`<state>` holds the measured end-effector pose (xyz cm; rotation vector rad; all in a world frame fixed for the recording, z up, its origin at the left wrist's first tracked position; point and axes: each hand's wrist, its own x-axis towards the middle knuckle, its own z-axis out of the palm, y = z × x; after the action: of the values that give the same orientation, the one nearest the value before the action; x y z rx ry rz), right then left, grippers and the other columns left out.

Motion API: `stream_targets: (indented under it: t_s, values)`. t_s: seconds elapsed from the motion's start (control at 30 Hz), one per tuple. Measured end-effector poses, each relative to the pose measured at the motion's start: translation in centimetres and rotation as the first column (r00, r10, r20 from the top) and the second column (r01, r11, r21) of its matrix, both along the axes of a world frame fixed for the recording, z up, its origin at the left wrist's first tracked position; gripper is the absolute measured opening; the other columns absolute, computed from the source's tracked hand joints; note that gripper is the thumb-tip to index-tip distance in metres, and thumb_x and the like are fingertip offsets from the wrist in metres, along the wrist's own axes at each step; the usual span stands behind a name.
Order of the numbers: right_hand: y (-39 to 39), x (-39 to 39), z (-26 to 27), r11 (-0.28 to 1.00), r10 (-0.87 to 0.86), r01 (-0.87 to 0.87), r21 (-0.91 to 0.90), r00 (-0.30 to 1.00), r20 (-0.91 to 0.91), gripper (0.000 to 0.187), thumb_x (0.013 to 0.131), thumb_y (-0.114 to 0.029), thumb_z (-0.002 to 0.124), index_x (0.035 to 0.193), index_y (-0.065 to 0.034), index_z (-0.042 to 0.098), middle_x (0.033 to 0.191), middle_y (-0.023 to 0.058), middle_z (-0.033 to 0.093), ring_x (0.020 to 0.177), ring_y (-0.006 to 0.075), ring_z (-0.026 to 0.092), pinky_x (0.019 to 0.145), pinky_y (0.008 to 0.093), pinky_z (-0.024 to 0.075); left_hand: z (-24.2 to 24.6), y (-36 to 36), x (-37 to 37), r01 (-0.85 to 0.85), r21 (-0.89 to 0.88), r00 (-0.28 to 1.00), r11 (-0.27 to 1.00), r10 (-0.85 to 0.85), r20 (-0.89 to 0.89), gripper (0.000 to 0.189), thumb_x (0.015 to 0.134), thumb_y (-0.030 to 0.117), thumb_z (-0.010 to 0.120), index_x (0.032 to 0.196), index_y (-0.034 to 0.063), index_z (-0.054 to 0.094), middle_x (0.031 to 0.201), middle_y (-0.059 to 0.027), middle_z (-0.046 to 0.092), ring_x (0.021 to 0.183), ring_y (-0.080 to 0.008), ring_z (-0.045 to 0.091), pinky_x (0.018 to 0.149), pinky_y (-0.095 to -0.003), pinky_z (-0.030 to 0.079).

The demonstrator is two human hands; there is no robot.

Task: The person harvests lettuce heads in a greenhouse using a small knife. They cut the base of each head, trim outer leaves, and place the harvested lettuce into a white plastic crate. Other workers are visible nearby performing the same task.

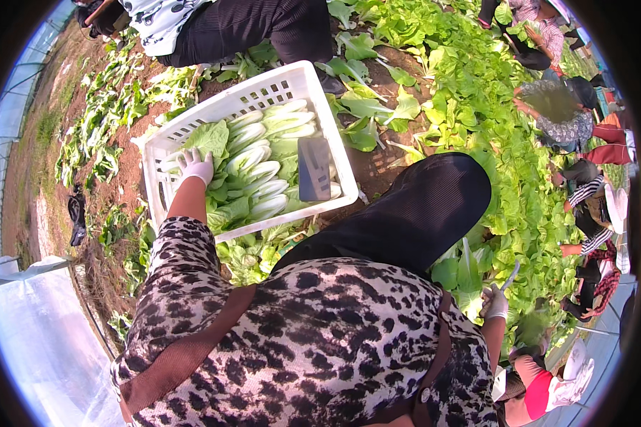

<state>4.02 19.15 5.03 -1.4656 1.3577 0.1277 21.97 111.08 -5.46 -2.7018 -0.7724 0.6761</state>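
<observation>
My left hand, in a thin white glove, lies with fingers spread on leafy greens at the left side of a white plastic crate. Rows of leafy green heads with pale stalks fill the crate. On them, by the crate's right wall, rests a dark flat rectangular object that looks like a smartphone. Off to my right, my gloved right hand grips a knife with its blade pointing up and away. Large leaves grow beside that hand; its palm side is partly hidden.
My bent knee stands between the crate and a dense bed of leafy greens. Cut leaves litter the soil beyond the crate. Another person's dark-trousered leg is close behind it. Several people work along the right. A black bag-like item lies left.
</observation>
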Motion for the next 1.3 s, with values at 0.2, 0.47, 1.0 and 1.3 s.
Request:
stream_targets:
  t_s: [0.2, 0.47, 1.0, 1.3]
  values:
    - [2.3, 1.1, 5.3, 1.000, -0.026, 0.025, 0.015, 0.993, 0.112, 0.025, 0.092, -0.032, 0.066, 0.087, -0.0087, 0.061, 0.055, -0.0005, 0.049, 0.039, 0.0098, 0.041, 0.034, 0.0230, 0.0279, 2.8, -0.6, 4.5, -0.070, -0.109, 0.938, 0.992, 0.028, -0.345, 0.066, 0.096, 0.053, 0.029, 0.153, 0.0196, 0.027, 0.161, -0.0093, 0.017, 0.149, -0.0314, 0.011, 0.118, -0.0528, 0.010]
    - [0.3, -5.6, 15.5, 0.939, -0.134, 0.275, -0.209, 0.848, 0.512, 0.031, 0.096, -0.027, 0.060, 0.120, -0.0080, 0.064, 0.069, -0.0070, 0.048, 0.045, 0.0028, 0.037, 0.037, 0.0188, 0.0269, 11.9, -14.5, 2.9, 0.261, -0.093, 0.608, 0.961, -0.088, 0.789, 0.041, 0.076, 0.023, 0.068, 0.113, 0.0053, 0.067, 0.106, -0.0178, 0.067, 0.103, -0.0346, 0.061, 0.092, -0.0420, 0.048]
    - [-3.7, -5.6, 9.8, 0.945, -0.051, 0.184, -0.270, 0.899, 0.435, 0.017, 0.096, -0.017, 0.060, 0.107, -0.0049, 0.064, 0.066, -0.0054, 0.044, 0.047, 0.0041, 0.036, 0.038, 0.0195, 0.0267, 7.4, -34.9, 4.1, -0.027, -0.380, 1.000, 0.925, 0.029, 0.001, 0.149, 0.058, 0.068, 0.079, 0.148, -0.0106, -0.009, 0.155, -0.0294, 0.014, 0.144, -0.0370, 0.023, 0.116, -0.0451, 0.024]
    - [2.3, -1.8, 13.1, 0.965, -0.090, 0.191, -0.182, 0.886, 0.455, 0.024, 0.097, -0.018, 0.058, 0.119, -0.0088, 0.065, 0.062, -0.0074, 0.045, 0.039, 0.0016, 0.032, 0.033, 0.0187, 0.0234, 7.4, -32.6, 4.5, -0.310, -0.618, 0.933, 0.723, 0.358, -0.049, 0.134, 0.056, 0.042, 0.088, 0.151, -0.0023, 0.004, 0.143, -0.0232, 0.041, 0.129, -0.0310, 0.047, 0.103, -0.0363, 0.043]
